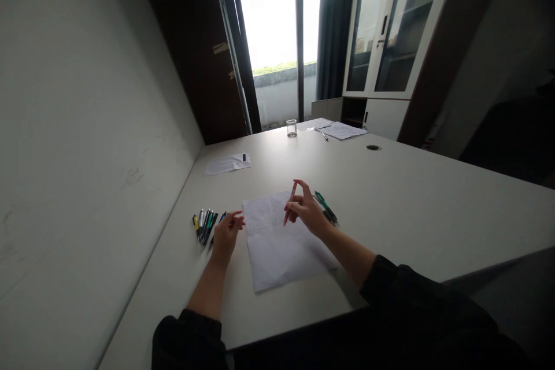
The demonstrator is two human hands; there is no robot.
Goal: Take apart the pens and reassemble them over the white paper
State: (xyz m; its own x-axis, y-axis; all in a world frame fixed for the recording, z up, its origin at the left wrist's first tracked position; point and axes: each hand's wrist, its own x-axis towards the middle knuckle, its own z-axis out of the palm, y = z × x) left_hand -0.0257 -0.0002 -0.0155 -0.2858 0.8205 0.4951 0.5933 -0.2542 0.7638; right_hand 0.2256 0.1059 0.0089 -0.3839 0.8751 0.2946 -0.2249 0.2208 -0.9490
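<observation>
My right hand (306,211) grips a slim reddish pen (290,202), held tilted close to upright above the written part of a sheet of paper (286,251). Its index finger reaches to the pen's top end. Rows of handwriting fill the upper part of the sheet; the lower part is blank. At the sheet's left edge is my left hand (228,234), fingers loosely bent and apart, holding nothing I can see. Whether its fingertips touch the paper I cannot tell. A blue pen (222,217) is partly hidden behind that hand.
Several pens (205,225) lie left of my left hand, and more pens (326,207) lie beyond my right wrist. Farther off are a paper slip (228,163), a glass (291,128), stacked papers (342,130) and a cable hole (373,148). A wall (108,185) borders the table's left side.
</observation>
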